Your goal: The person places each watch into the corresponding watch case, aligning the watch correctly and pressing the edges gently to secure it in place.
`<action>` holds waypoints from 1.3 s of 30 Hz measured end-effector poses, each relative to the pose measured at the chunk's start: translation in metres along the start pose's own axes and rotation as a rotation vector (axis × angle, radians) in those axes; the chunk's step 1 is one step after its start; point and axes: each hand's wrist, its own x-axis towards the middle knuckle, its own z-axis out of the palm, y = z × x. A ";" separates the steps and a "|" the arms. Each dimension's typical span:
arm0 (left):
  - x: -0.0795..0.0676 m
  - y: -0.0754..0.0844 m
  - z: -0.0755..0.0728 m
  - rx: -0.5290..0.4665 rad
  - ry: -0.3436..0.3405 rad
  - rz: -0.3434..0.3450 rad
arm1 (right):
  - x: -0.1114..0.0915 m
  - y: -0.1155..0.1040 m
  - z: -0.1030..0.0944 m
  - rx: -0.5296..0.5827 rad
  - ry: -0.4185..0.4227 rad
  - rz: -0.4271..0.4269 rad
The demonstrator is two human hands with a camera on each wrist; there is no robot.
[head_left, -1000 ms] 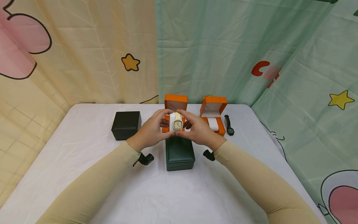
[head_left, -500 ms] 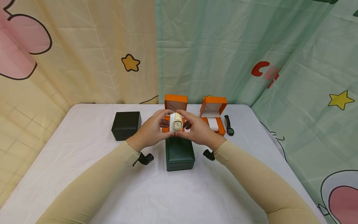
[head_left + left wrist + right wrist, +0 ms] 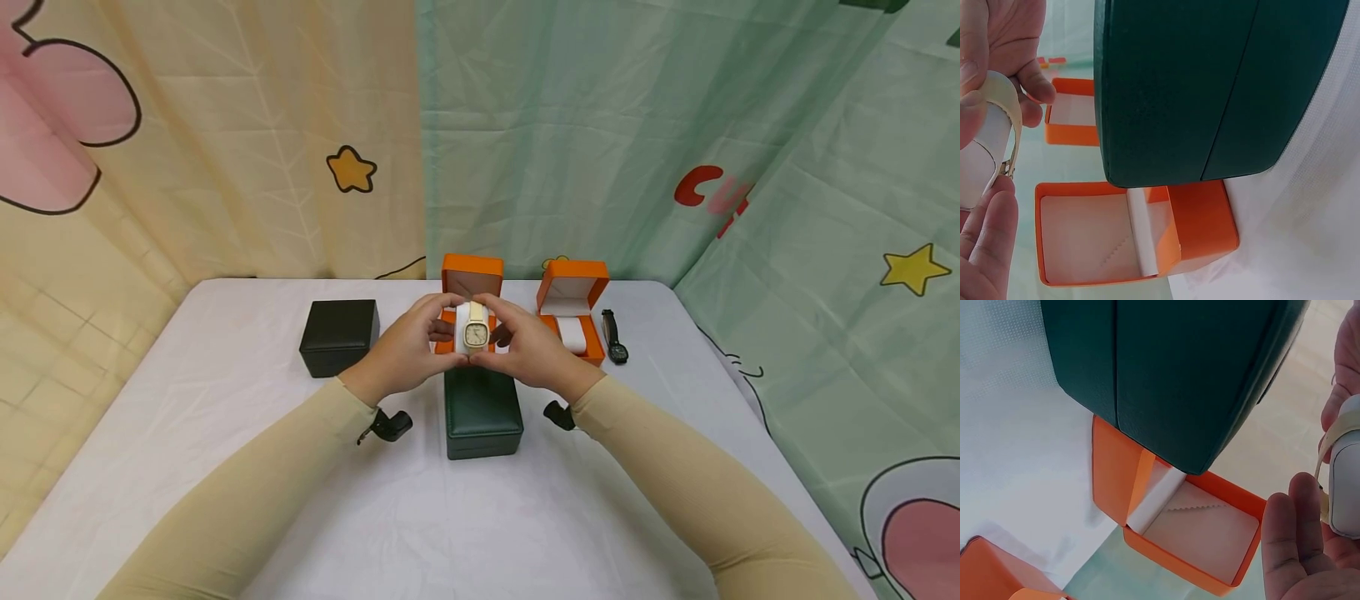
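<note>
Cream-strapped wristwatch with squarish pale dial [image 3: 476, 334] is up in the air, strap looped around a white cushion [image 3: 461, 327], in front of an open orange box [image 3: 472, 268]. Left grip [image 3: 408, 343] and right grip [image 3: 531, 343] pinch the pair between thumbs and fingers, one from each side. Change over the last second: practically none; hands and watch keep their place. Reads as a pause or fine strap work, not a carry; watch not yet boxed. Nearer on the table [image 3: 480, 533]: closed dark-green leathery box [image 3: 483, 417]. Rightward, second open orange box [image 3: 573, 268], black-strapped watch [image 3: 614, 337] beside it. Leftward, closed black box [image 3: 340, 337].
</note>
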 end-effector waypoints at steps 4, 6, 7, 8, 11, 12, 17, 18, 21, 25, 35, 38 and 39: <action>0.001 -0.001 0.000 0.002 -0.006 -0.004 | 0.001 0.001 0.001 -0.011 0.004 0.012; 0.001 -0.001 0.000 0.002 -0.012 -0.004 | 0.001 0.001 0.001 -0.012 0.004 0.017; 0.001 -0.002 0.000 0.002 -0.015 -0.005 | 0.001 0.002 0.001 -0.008 0.002 0.019; 0.001 -0.002 0.000 0.002 -0.018 -0.007 | 0.001 0.002 0.001 -0.004 -0.001 0.020; 0.001 -0.003 0.000 0.000 -0.022 -0.008 | 0.001 0.002 0.001 0.003 -0.011 0.015; 0.001 -0.003 0.000 0.000 -0.022 -0.008 | 0.001 0.003 0.000 0.004 -0.013 0.012; 0.002 -0.004 -0.002 0.011 -0.014 -0.004 | 0.001 0.004 -0.002 0.003 -0.017 -0.003; 0.002 -0.004 -0.002 0.013 -0.014 -0.006 | 0.001 0.005 -0.002 0.000 -0.018 -0.006; 0.002 -0.003 -0.003 0.010 -0.019 -0.015 | 0.001 0.006 -0.002 -0.007 -0.019 -0.006; 0.003 -0.003 -0.003 0.002 -0.025 -0.020 | 0.000 0.007 -0.002 -0.014 -0.013 0.012; 0.008 -0.008 -0.004 0.019 -0.044 -0.022 | 0.001 0.012 -0.006 -0.044 -0.014 0.024; 0.011 -0.010 -0.003 0.039 -0.047 -0.043 | 0.004 0.015 -0.006 -0.048 -0.017 0.029; 0.012 -0.010 -0.003 0.048 -0.048 -0.049 | 0.005 0.016 -0.006 -0.046 -0.018 0.031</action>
